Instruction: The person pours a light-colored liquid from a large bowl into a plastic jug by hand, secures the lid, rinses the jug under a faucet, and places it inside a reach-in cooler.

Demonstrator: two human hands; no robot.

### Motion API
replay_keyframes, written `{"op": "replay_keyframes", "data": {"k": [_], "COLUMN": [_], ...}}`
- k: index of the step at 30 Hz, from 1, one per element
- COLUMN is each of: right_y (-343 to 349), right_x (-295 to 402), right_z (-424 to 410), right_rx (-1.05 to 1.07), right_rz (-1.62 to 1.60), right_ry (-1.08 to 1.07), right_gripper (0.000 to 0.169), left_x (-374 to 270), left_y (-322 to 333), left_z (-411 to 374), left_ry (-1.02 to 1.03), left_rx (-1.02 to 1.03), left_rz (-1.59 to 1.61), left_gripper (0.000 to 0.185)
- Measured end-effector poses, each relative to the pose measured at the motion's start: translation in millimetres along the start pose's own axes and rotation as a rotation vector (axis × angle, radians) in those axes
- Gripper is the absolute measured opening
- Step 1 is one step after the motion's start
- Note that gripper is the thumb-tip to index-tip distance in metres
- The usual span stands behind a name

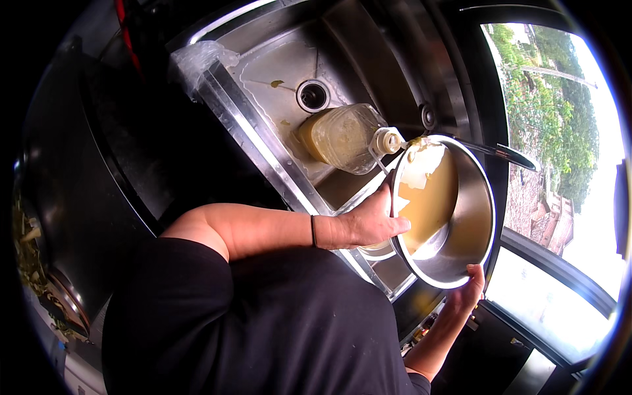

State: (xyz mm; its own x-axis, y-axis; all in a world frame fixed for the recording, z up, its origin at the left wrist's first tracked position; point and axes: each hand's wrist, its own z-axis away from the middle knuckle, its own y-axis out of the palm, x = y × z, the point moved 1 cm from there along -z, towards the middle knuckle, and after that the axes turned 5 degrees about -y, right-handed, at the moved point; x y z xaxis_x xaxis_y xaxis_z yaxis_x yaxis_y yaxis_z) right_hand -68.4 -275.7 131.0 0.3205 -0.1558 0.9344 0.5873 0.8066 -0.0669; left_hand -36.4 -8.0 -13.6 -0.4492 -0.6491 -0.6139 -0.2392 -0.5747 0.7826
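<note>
A stainless steel bowl (476,212) with cloudy yellow liquid (427,207) in it is held tilted by both my hands. My left hand (370,222) grips the near rim, thumb over the inside. At the opposite side, my right hand (466,291) supports the bowl, its thumb on the rim. The lowered lip, with greenish bits on it, is by the mouth of a clear plastic jug (345,136). Similar yellow liquid fills the lower part of the jug, which is in the sink basin. Whether liquid is flowing between them is hard to tell.
Around the jug is a stainless steel sink (266,59) with a round drain (313,96) and a few leaf scraps (277,84). Crumpled clear plastic (202,61) lies over the sink's edge. A faucet (516,157) reaches behind the bowl. Under my left wrist, a round container (379,251) is partly hidden.
</note>
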Motion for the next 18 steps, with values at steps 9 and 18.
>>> {"op": "replay_keyframes", "data": {"k": [9, 18], "right_y": [5.2, 5.2], "right_x": [0.9, 1.2], "right_z": [4.5, 5.2], "right_rx": [-0.032, -0.041], "right_rz": [0.009, 0.036], "right_ry": [0.002, 0.000], "right_gripper": [0.018, 0.014], "left_x": [2.3, 0.4], "left_y": [0.3, 1.1], "left_z": [-1.3, -0.6], "left_ry": [0.032, 0.058], "left_rx": [-0.012, -0.004], "left_rz": [-0.051, 0.002], "left_gripper": [0.063, 0.064]}}
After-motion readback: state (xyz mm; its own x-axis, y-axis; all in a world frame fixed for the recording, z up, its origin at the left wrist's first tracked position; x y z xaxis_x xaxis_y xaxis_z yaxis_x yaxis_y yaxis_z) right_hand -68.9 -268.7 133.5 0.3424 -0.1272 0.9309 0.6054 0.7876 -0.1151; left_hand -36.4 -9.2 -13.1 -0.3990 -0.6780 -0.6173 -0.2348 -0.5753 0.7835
